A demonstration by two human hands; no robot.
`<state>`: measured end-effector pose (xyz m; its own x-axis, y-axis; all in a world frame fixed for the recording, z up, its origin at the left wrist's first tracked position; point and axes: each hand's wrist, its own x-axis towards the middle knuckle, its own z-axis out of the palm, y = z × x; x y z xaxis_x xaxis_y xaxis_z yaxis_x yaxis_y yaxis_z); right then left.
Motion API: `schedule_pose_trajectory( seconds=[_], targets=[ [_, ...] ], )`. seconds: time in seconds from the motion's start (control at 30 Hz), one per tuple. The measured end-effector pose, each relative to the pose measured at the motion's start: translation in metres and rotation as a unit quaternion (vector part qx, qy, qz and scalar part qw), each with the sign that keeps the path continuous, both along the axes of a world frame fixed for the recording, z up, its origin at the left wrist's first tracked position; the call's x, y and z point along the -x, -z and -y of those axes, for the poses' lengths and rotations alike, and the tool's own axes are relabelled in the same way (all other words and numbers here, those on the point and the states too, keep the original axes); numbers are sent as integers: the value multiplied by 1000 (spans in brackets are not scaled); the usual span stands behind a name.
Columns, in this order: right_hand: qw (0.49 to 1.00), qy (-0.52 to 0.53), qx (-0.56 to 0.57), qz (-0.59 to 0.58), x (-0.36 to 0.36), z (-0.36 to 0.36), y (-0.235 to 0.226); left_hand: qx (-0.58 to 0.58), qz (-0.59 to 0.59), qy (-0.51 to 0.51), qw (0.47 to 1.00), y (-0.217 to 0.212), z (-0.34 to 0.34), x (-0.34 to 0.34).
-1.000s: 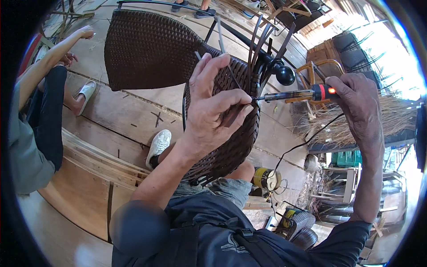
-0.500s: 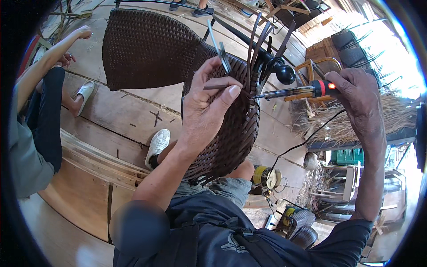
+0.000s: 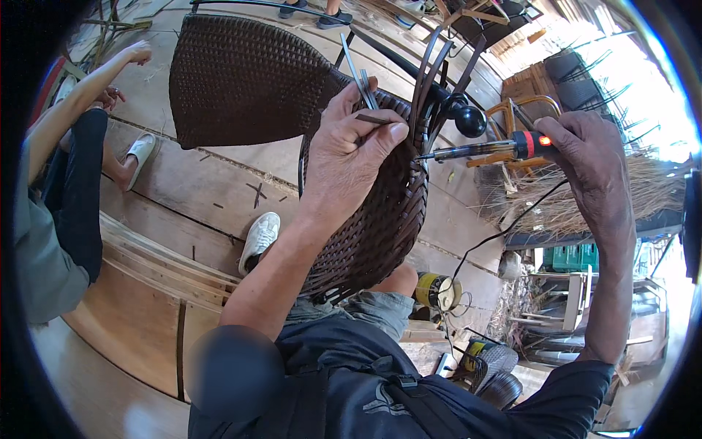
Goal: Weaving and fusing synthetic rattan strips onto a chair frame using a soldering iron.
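My left hand [image 3: 344, 157] pinches a short brown flat weaving strip [image 3: 371, 118] between thumb and forefinger. Narrow pieces with a pale shine [image 3: 358, 77] stick up behind its fingers; what they are I cannot make out. In my right hand [image 3: 591, 157] is a soldering iron [image 3: 475, 151] with a red band and a lit red light. Its tip meets or nearly meets the edge of a dark brown woven chair seat [image 3: 369, 234], just below my left thumb. Loose strips [image 3: 428, 80] rise from that edge. The woven chair back [image 3: 241, 80] extends left.
A black ball-shaped knob [image 3: 469, 121] sits beside the loose strips. The iron's black cord [image 3: 504, 228] hangs toward reels of strip [image 3: 437, 291] near my leg. Another person [image 3: 69, 183] sits at the left. Strip scraps [image 3: 257, 194] lie on the plank floor, and dry stalks [image 3: 592, 190] are piled right.
My left hand has shifted slightly up and to the right, with the weaving strip still pinched. The soldering iron and my right hand have hardly moved.
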<state>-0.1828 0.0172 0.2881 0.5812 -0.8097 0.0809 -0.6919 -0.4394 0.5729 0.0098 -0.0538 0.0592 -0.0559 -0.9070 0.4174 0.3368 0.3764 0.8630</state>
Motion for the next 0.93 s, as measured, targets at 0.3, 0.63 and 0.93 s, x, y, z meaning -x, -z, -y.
schedule_pose_trajectory(
  seconds=[0.3, 0.63, 0.93],
  targets=[
    [1000, -10, 8, 10, 0, -2, 2, 5, -14, -5, 1000, -4, 1, -1],
    [1000, 11, 8, 8, -7, -8, 1, -51, -86, -109, 989, -10, 3, -13],
    [977, 146, 47, 148, 27, -88, 19, 199, 336, -82, 917, 21, -74, -12]
  ],
)
